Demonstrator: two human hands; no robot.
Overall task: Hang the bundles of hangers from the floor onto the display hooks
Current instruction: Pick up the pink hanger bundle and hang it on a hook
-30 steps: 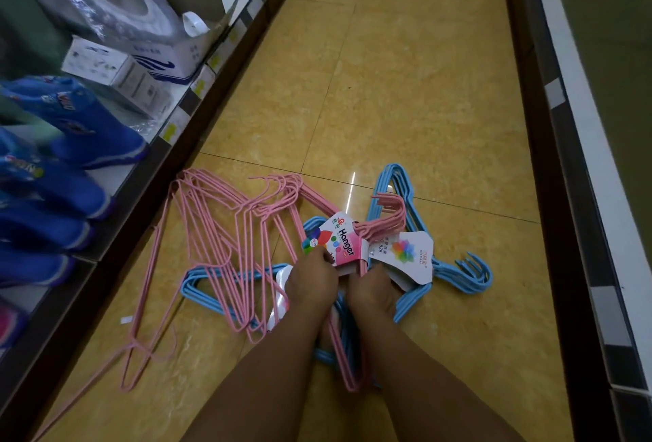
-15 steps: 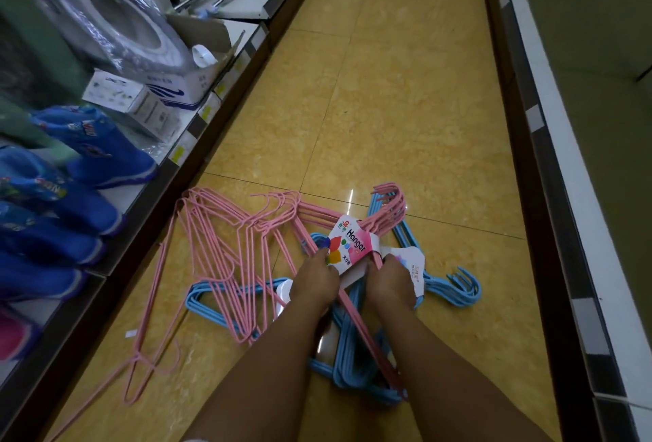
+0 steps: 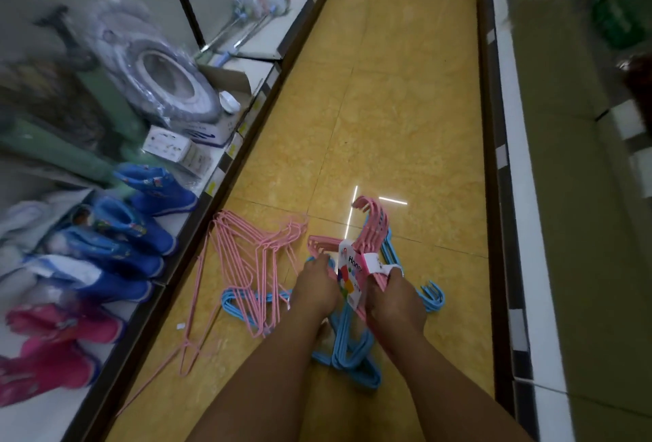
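Since half a second ago the pink hanger bundle [image 3: 367,265] has tipped up, hooks now rising clear above both grips. Right hand [image 3: 390,304] grips it by the neck at the card label [image 3: 351,279]; left hand [image 3: 317,288] curls on its shoulder end, partly hidden. Bundle sits just over the blue hanger bundles [image 3: 349,353] on the floor [image 3: 388,124]. Likely light, stiff, slick wire; banded neck is the best hold. Both forearms reach straight down-forward.

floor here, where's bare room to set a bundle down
Bare tile lies ahead of the pink bundle, between the left shelf edge and the right shelf base. It is crowded around both hands: loose pink hangers to the left, blue hangers beneath.
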